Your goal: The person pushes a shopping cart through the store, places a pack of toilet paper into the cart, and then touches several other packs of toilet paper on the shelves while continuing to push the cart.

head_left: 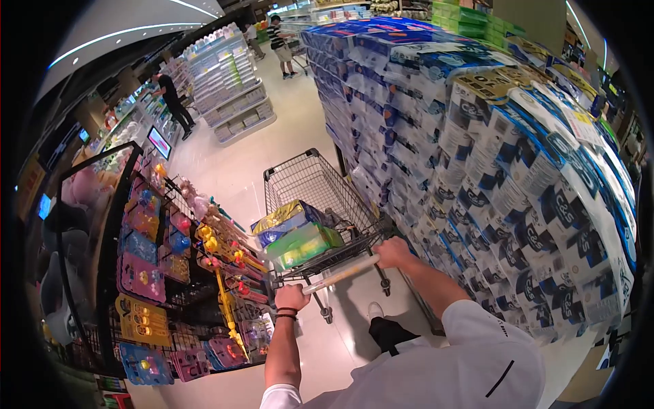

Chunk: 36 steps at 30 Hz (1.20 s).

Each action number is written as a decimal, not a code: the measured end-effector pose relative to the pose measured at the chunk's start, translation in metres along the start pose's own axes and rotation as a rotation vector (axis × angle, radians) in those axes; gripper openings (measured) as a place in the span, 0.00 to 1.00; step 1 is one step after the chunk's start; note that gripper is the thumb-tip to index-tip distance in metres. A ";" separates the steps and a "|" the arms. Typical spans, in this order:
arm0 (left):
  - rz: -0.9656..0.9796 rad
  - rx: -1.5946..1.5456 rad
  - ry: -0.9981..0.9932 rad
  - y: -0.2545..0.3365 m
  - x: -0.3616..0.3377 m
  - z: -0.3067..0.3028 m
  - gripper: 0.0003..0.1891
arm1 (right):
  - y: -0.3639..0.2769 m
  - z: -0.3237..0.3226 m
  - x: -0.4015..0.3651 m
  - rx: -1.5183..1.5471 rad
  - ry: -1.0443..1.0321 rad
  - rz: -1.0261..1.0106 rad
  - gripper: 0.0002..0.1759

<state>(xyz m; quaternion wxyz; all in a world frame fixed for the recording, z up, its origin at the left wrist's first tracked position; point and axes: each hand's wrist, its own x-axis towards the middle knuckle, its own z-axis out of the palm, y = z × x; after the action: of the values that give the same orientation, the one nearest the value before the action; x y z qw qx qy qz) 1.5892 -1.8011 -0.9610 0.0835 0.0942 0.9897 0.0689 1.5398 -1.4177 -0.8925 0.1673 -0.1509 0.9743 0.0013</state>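
A wire shopping cart [300, 178] stands in front of me in a store aisle. My left hand [291, 298] is wrapped round the left end of its pale handle [342, 274], a dark band on the wrist. Round the handle's right end closes my right hand [395, 253]. In the cart's near part lie a green package [304, 245] and, behind it, a yellow and blue package [283, 221]. The far part of the basket shows bare wire mesh.
Tall stacks of toilet-paper packs [477, 198] line the right side. A rack of colourful small goods [144, 276] stands close on the left. Ahead are white shelves [231, 85], a person in dark clothes [174, 102], and another person in a striped top [277, 41].
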 end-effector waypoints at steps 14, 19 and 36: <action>-0.065 0.024 -0.116 -0.037 0.154 -0.010 0.20 | 0.051 -0.026 0.161 0.068 0.006 -0.050 0.20; -0.090 -0.034 -0.217 -0.046 0.182 -0.029 0.20 | 0.056 -0.025 0.195 0.030 0.027 -0.090 0.21; 0.040 -0.085 -0.783 -0.031 0.157 -0.032 0.28 | 0.067 -0.016 0.193 0.133 -0.743 -0.345 0.28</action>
<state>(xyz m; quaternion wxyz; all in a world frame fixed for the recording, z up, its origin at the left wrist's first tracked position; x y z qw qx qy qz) 1.4265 -1.8039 -0.9582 0.4570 0.1289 0.8773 0.0701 1.3414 -1.4113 -0.9438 0.5145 -0.2902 0.8061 -0.0354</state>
